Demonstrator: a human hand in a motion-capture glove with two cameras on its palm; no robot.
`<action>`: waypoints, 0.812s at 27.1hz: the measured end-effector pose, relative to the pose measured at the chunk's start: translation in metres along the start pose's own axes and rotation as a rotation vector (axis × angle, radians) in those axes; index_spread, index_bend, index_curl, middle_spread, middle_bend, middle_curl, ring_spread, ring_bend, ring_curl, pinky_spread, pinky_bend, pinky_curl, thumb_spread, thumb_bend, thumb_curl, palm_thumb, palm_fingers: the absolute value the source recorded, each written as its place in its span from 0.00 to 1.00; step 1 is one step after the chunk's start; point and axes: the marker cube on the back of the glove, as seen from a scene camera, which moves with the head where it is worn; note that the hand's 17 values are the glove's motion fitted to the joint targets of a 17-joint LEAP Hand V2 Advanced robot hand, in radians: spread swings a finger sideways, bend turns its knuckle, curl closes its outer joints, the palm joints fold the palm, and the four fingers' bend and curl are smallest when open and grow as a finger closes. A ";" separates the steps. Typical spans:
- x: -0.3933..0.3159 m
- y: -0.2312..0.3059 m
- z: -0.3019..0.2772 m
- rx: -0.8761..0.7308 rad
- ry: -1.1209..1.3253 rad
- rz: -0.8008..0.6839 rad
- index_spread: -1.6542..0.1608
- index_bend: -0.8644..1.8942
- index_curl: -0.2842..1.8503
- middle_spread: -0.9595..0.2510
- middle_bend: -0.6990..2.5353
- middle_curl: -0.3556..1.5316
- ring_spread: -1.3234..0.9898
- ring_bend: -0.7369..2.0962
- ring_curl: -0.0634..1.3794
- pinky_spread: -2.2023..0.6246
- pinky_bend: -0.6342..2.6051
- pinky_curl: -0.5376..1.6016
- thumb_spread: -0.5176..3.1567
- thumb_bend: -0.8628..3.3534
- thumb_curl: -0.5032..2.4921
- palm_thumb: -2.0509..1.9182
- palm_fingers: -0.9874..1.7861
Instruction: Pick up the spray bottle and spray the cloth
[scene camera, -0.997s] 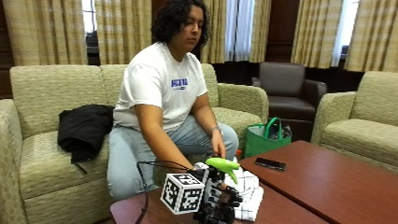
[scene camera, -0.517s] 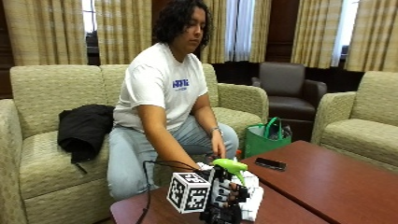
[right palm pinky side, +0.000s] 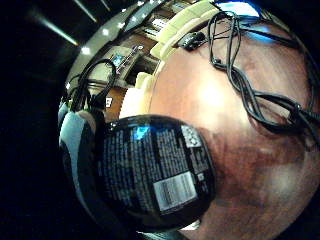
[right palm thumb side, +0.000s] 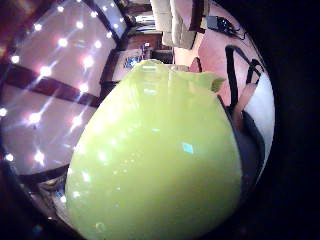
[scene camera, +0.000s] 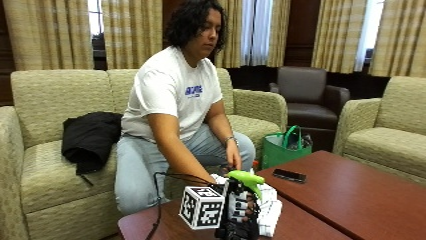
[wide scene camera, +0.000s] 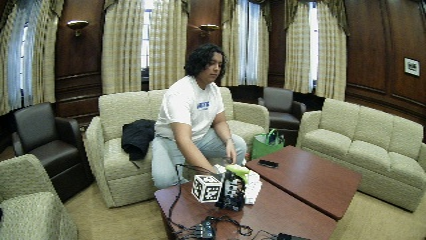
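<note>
the gloved right hand (scene camera: 238, 220) has its grip curled round the spray bottle (scene camera: 241, 197), upright over the bench (scene camera: 346, 200) beside the cloth (scene camera: 268, 209): best turn its green nozzle (scene camera: 245, 178) squarely clothward before squeezing.

The glossy lime-green plastic spray head (right palm thumb side: 155, 165) is catching ceiling lights as bright specks on its smooth skin, and the dark bottle body with its shiny printed label (right palm pinky side: 155, 172) is gleaming too, barcode panel reflecting pale. The polished reddish-brown wooden table (scene camera: 346, 200) is shining, its smooth top throwing back soft glare near the black rubbery cables (right palm pinky side: 250, 90). The white folded cloth (scene camera: 269, 210) is looking soft and matt, lying beside the black fabric-gloved right hand (scene camera: 239, 220). Behind, the beige woven-upholstery sofa (scene camera: 53, 100) is showing a rough, textured weave, and the dark brown leather armchair (scene camera: 306, 95) is giving a dull sheen.
</note>
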 end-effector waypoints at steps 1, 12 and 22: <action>0.000 -0.001 0.000 0.008 -0.002 -0.005 0.76 0.41 0.31 0.66 0.37 0.44 0.48 0.45 0.30 0.72 0.27 0.40 0.33 0.20 0.34 0.75 0.87; -0.014 0.006 -0.023 0.059 0.038 0.004 0.78 0.45 0.35 0.68 0.41 0.47 0.49 0.47 0.34 0.69 0.28 0.41 0.28 0.20 0.37 0.75 0.87; -0.119 0.055 -0.100 -0.201 0.114 -0.084 0.78 0.43 0.36 0.69 0.42 0.48 0.49 0.49 0.36 0.68 0.31 0.43 0.27 0.20 0.39 0.75 0.86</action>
